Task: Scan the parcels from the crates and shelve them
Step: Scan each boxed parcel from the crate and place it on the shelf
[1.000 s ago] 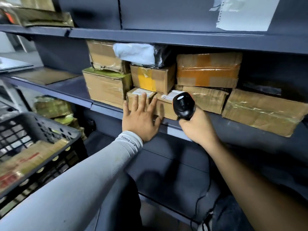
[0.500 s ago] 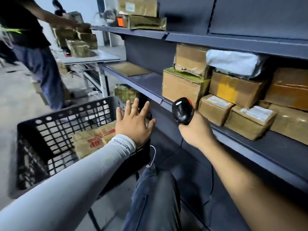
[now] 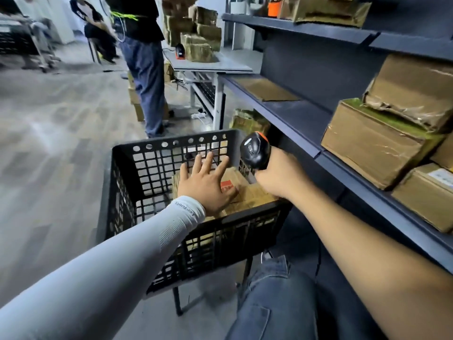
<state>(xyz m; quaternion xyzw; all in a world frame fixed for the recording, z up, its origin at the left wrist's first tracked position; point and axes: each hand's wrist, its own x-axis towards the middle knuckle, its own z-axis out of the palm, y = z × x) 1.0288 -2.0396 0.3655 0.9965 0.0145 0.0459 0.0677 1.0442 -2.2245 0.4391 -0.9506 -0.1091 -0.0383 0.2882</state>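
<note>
A black mesh crate (image 3: 127, 182) stands in front of me, raised on a stand. Brown cardboard parcels (image 3: 247, 192) lie inside it, one with red print. My left hand (image 3: 207, 184), in a grey sleeve, hovers over the crate with fingers spread, just above the parcels. My right hand (image 3: 278, 177) grips a black barcode scanner (image 3: 255, 150) with an orange trim at the crate's right rim. To the right runs a dark blue shelf (image 3: 318, 133) stacked with brown parcels (image 3: 375, 141).
A person in jeans (image 3: 147, 77) stands beyond the crate beside a white table (image 3: 220, 65) piled with parcels. Another person sits at the far left. A flat brown envelope (image 3: 267, 89) lies on the shelf. My knee in jeans (image 3: 274, 303) is below the crate. Grey floor spreads left.
My view has swung left from the shelf to the crate. My left hand left the shelved parcel and now reaches over the crate; my right hand followed, still holding the scanner.
</note>
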